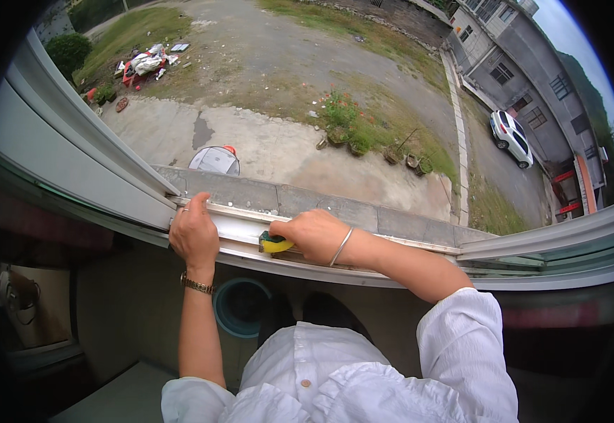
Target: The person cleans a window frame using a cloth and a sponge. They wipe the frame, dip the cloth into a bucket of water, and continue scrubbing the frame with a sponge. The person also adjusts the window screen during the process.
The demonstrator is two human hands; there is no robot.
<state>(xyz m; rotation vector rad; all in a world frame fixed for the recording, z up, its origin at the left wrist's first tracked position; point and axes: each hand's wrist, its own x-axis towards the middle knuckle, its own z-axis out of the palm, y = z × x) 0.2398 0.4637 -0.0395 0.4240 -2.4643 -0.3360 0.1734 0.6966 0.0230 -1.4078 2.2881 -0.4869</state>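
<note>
My right hand [314, 234] is closed round a yellow and green sponge [276, 245], which rests in the white window track [236, 230]. A silver bangle sits on that wrist. To its left, my left hand [195, 236] is closed on the window frame beside the end of the white sliding sash [88, 158]. Its fingertips are partly hidden. A watch is on the left wrist. Dirt shows along the track to the right of the sponge.
Below the sill, a blue-green basin [242, 307] stands on the floor by my feet. Outside runs a grey tiled ledge [321, 206]. Farther off are a concrete yard [264, 144], potted plants [342, 116] and a white car [510, 137]. Another sash [546, 243] is at the right.
</note>
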